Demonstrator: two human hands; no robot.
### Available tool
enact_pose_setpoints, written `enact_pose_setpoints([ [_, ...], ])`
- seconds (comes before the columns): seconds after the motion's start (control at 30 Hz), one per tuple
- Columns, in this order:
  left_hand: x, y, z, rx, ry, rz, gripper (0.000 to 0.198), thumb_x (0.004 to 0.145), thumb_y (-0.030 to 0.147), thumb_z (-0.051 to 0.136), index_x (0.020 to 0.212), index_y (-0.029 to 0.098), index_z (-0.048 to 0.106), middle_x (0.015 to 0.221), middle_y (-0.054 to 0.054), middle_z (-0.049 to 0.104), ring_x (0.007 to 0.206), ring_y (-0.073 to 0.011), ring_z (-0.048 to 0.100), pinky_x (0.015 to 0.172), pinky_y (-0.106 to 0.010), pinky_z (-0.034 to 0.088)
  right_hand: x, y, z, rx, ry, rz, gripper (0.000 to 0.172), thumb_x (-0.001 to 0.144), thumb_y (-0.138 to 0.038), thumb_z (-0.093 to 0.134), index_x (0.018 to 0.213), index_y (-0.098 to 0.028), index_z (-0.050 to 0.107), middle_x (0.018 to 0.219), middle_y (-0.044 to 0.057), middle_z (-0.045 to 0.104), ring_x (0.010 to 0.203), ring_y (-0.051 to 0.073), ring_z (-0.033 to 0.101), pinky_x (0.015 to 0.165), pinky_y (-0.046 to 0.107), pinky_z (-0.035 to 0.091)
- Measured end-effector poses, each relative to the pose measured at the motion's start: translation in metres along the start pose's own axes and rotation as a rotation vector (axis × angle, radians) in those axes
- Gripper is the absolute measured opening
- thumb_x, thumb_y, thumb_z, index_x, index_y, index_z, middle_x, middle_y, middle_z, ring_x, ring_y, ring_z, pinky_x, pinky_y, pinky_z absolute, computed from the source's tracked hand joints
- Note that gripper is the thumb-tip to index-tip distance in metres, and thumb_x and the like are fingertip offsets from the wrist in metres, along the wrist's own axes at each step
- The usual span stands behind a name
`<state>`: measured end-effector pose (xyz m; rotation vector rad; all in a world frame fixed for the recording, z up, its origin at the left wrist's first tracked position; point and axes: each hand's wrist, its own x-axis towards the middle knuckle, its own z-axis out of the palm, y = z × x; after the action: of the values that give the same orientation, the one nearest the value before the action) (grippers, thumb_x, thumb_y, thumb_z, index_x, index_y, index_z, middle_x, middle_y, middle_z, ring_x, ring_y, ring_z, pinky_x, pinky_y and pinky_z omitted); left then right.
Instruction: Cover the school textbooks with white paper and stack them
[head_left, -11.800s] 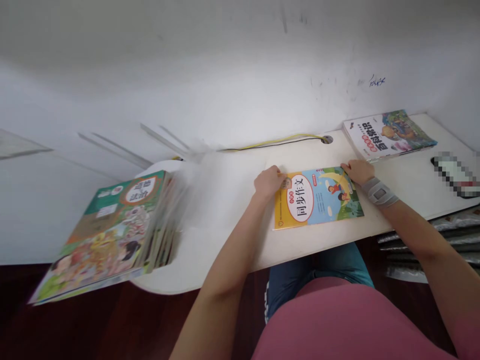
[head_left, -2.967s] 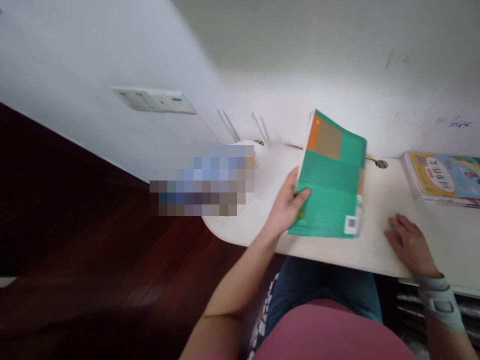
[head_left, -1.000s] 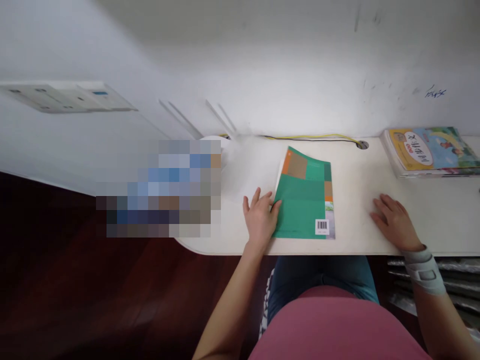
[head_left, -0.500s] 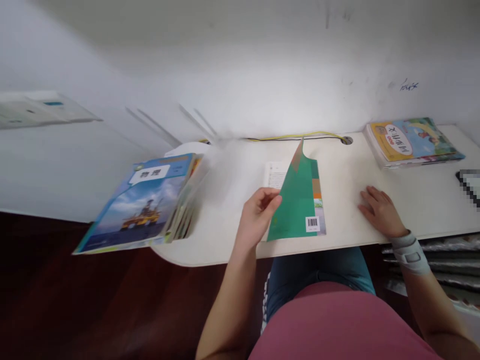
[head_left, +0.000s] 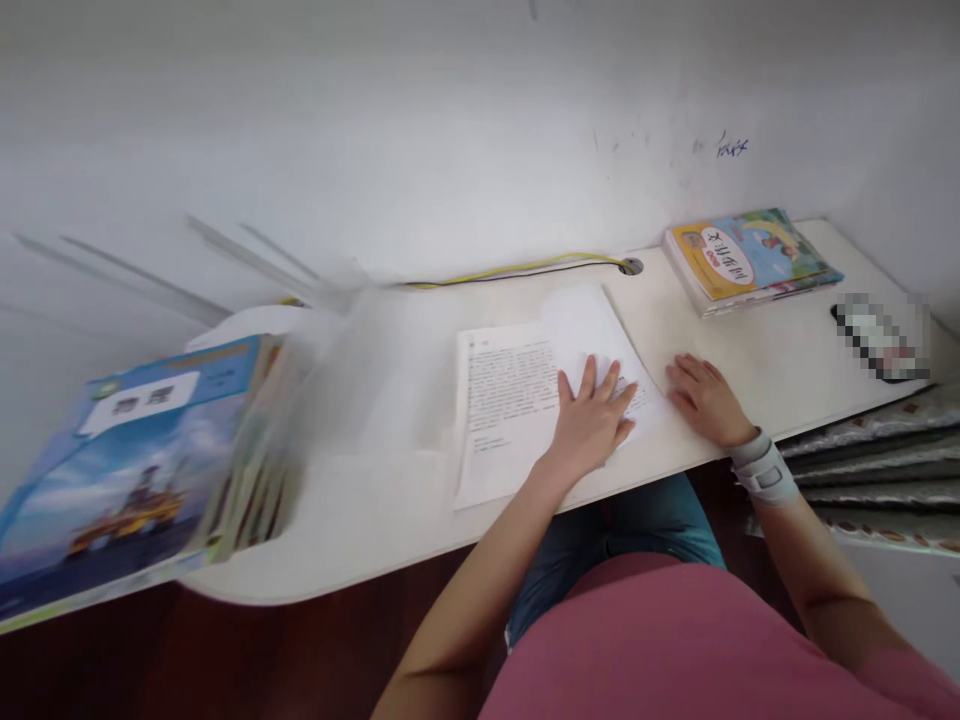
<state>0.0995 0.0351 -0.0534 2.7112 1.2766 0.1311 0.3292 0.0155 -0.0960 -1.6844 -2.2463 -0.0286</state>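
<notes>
An open book (head_left: 502,420) lies on the white desk in front of me, its left page covered in small print. My left hand (head_left: 592,420) rests flat with spread fingers on the right-hand page, part of which curls up at the top. Beside the book's right edge, my right hand (head_left: 705,400) lies palm down on the desk, fingers stretched out and holding nothing. A grey-white band (head_left: 761,468) circles the right wrist. The book's cover is hidden beneath the pages.
At the left stands a stack of textbooks (head_left: 142,480) with an oil-rig cover, overhanging the desk edge. A pile of booklets (head_left: 750,260) sits at the back right, near a blurred-out phone-like device (head_left: 874,340). Yellow and black cables (head_left: 517,270) run along the wall to a hole.
The green cover, lifted by my left hand before, has turned over and the book now lies open. My left hand has flattened onto the page. The view has swung to the right.
</notes>
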Motion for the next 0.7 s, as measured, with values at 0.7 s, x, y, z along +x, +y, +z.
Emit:
enact_pose_setpoints([
  [0.7, 0.0049, 0.0039, 0.0030, -0.019, -0.037, 0.113, 0.038, 0.094, 0.026, 0.042, 0.129, 0.032, 0.055, 0.143, -0.005, 0.047, 0.139, -0.0388, 0.026, 0.099, -0.080, 0.001, 0.0008, 0.0022, -0.0035, 0.208, 0.019, 0.056, 0.048, 0.092, -0.023, 0.034, 0.138, -0.015, 0.043, 0.137, 0.014, 0.051, 0.129, 0.023, 0.045, 0.108, 0.048, 0.035],
])
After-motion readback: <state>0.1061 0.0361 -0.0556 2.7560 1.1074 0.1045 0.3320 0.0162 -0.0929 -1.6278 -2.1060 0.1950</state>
